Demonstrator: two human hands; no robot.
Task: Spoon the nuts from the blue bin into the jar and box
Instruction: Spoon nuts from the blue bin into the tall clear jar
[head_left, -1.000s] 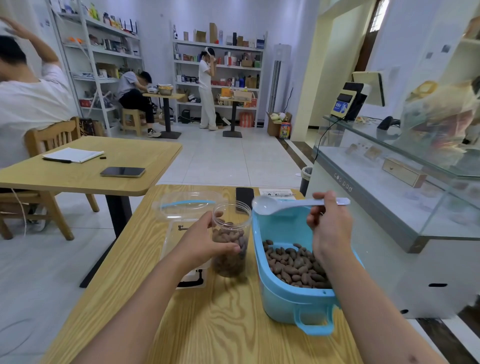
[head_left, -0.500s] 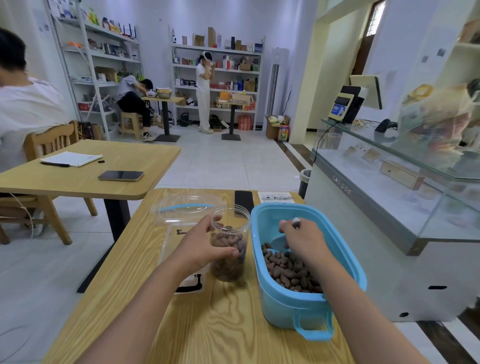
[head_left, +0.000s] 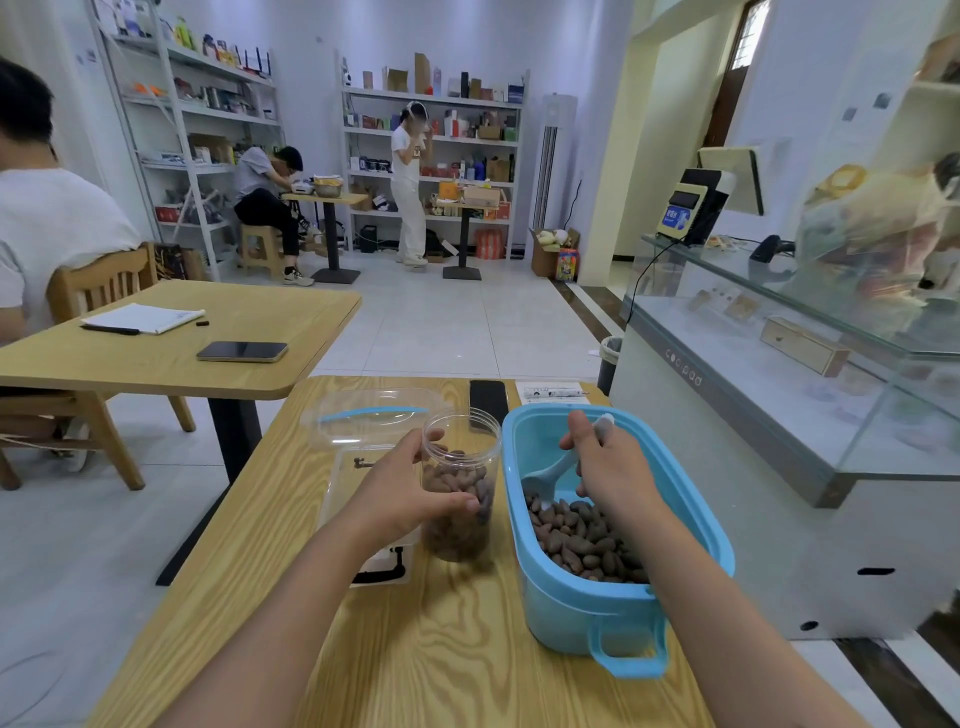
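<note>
Nuts (head_left: 582, 535) await your right hand (head_left: 608, 467), gripping the spoon (head_left: 550, 473) in the blue bin (head_left: 571, 613); your left hand (head_left: 400, 493) grasps the jar (head_left: 460, 499). An overfilled scoop could spill.

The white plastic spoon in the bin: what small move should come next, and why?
Probably push the white plastic spoon forward under the brown nuts: its bowl sits at the pile's edge, seemingly unloaded, while the left hand steadies the clear plastic jar.

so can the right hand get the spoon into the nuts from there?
Probably yes. The right hand holds the spoon inside the open blue bin, bowl just beside the nuts, with nothing between them.
</note>
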